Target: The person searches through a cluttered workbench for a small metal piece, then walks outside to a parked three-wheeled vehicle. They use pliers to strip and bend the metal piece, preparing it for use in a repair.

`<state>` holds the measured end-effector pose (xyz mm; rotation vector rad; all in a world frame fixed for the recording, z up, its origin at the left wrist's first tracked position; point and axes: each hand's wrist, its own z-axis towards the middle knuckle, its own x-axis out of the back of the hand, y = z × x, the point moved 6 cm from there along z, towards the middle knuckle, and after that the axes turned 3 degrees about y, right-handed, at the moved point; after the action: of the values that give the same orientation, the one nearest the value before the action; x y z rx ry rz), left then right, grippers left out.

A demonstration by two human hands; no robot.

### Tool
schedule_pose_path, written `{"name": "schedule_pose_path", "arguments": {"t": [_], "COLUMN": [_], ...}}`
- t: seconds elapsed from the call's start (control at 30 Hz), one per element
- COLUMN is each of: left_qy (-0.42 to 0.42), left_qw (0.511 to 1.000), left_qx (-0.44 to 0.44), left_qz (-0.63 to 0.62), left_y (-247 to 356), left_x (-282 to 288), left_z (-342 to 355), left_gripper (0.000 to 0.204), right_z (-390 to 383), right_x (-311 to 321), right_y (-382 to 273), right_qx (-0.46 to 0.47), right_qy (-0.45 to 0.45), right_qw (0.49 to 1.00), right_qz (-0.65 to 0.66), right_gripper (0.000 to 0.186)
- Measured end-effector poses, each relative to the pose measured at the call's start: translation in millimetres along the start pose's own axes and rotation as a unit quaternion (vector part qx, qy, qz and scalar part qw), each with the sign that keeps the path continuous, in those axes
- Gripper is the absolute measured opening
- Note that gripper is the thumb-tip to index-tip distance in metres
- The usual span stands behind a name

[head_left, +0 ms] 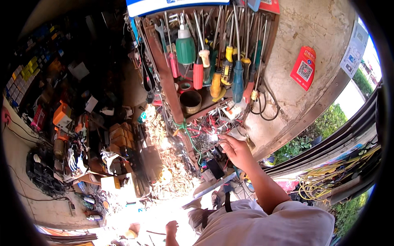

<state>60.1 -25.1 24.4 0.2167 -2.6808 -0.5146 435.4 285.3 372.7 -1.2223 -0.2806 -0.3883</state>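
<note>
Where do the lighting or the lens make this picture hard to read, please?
In the head view, harsh glare bleaches the ground beside the left hand; deep shadow dims the stacked boxes at far left; a bright glint sits by the right hand; fisheye distortion curves the brown trim at right; the screwdrivers look comparatively clear.
</note>
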Motion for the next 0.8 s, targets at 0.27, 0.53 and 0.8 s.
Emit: {"name": "schedule_pose_path", "arguments": {"t": [0.27, 0.53, 0.8], "left_qy": [0.002, -0.001, 0.011], "left_qw": [0.999, 1.000, 0.997], "left_qx": [-0.038, -0.029, -0.060], "left_qz": [-0.026, -0.007, -0.039], "left_y": [-21, -91, -56], "left_x": [5, 18, 11], "left_z": [-30, -27, -36], "left_gripper": [0.025, 0.029, 0.024], "right_z": [-60, -114, -74], "right_x": [-55, -69, -97], "right_y": [76, 100, 62], "right_qx": [-0.044, -0.067, -0.024], "right_qy": [-0.227, -0.319, -0.230], "right_qw": [0.957, 0.929, 0.973], "right_qz": [-0.173, -0.176, -0.021], "right_gripper": [0.037, 0.036, 0.025]}}
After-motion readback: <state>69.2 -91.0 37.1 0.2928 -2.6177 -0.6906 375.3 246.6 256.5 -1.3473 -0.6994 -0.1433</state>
